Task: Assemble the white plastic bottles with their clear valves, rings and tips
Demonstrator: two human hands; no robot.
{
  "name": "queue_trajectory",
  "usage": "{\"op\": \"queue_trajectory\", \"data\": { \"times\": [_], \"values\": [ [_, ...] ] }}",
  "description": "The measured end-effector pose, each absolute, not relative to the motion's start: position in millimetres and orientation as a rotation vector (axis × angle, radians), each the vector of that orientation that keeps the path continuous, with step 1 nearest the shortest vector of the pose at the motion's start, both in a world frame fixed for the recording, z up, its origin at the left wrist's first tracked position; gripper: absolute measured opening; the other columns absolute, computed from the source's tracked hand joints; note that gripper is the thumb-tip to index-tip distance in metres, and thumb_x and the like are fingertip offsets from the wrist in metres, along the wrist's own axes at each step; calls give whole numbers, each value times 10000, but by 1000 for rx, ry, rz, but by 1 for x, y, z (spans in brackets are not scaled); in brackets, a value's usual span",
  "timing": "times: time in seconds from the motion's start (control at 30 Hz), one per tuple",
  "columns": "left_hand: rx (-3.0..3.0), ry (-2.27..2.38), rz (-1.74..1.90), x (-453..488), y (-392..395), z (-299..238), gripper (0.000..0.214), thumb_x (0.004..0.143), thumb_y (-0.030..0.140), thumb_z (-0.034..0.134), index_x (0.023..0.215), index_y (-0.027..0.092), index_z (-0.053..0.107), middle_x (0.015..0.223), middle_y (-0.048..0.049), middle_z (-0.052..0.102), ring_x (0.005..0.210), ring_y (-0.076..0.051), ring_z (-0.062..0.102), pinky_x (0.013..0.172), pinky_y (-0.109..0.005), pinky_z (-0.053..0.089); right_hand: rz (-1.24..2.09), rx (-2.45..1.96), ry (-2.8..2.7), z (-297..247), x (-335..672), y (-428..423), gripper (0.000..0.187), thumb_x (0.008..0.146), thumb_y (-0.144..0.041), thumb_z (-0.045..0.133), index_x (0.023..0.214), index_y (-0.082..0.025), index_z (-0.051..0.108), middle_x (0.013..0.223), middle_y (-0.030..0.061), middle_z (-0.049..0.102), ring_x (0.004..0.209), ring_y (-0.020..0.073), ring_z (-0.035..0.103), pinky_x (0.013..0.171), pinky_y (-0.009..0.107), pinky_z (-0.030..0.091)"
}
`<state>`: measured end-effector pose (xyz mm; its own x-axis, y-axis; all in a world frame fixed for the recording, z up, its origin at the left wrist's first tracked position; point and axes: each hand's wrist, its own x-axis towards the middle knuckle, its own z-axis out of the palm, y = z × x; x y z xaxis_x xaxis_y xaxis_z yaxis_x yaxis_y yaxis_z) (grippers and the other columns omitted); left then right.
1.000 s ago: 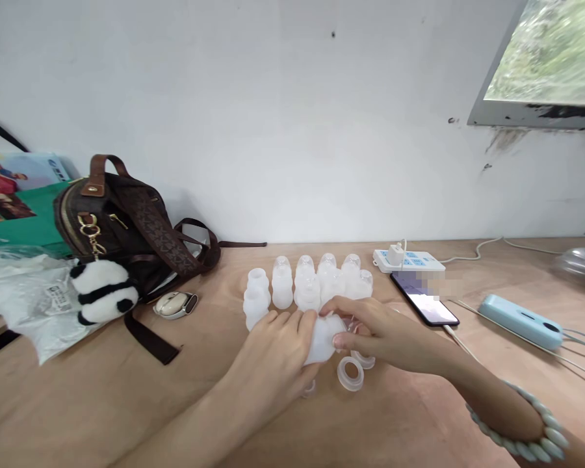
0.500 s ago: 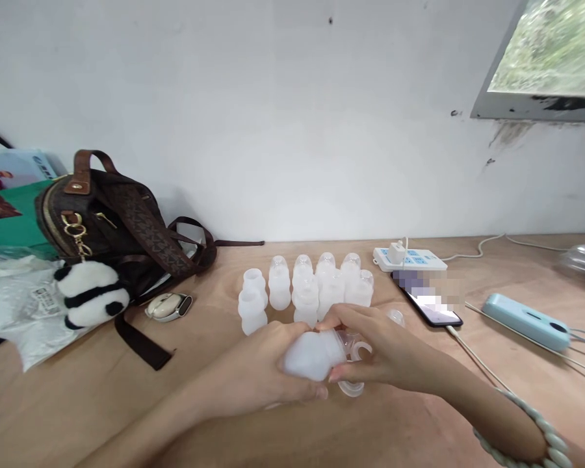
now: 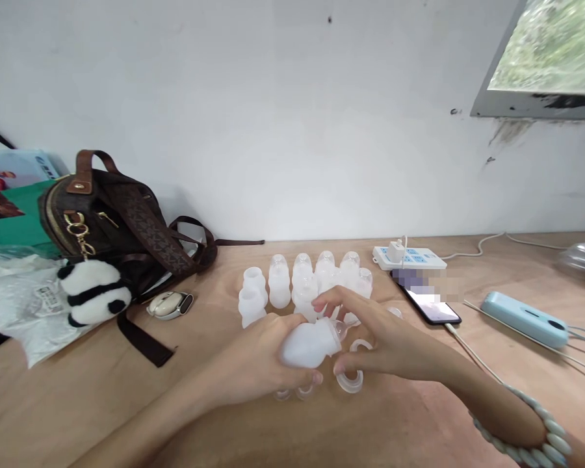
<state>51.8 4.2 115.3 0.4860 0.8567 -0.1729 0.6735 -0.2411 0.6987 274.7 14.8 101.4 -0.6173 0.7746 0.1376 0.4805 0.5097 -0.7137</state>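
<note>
Left grip (image 3: 268, 354) around bottle (image 3: 303, 346), right grip (image 3: 377, 335) spread near rim (image 3: 334, 337), tabletop (image 3: 214, 305) room leftward

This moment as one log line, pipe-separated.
left hand: grips white bottle, tilted | right hand: open beside its clear top, contact unclear | nearby: clear ring, standing bottles

1. It was a plain room, home or workshop, hard to tell
2. A bag (image 3: 127, 221) and phone (image 3: 431, 307) sat on a wooden table (image 3: 370, 429)
3. The white wall (image 3: 273, 130) had a window (image 3: 556, 52) and dirty marks (image 3: 509, 130)
</note>
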Motion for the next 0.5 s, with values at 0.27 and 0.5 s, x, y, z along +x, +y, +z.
{"op": "queue_trajectory", "data": {
  "times": [0.27,0.5],
  "values": [
    [1986,1236,326,52,4,122,347,712,387,778,1007,213,725,824,9,689,747,-213,634,605,-263,428,966,-1073,-2243,100,273,16,215,910,-395,648,1046,-229,648,884,4,672,792,161,607,685,284,476],
    [1820,1191,283,51,7,117,369,723,382,782,1029,200,682,812,14,662,692,-176,601,565,-241,424,1028,-1069,-2197,97,273,17,317,930,-417,618,1188,-234,591,975,19,657,825,155,584,697,276,458]
  ]
}}
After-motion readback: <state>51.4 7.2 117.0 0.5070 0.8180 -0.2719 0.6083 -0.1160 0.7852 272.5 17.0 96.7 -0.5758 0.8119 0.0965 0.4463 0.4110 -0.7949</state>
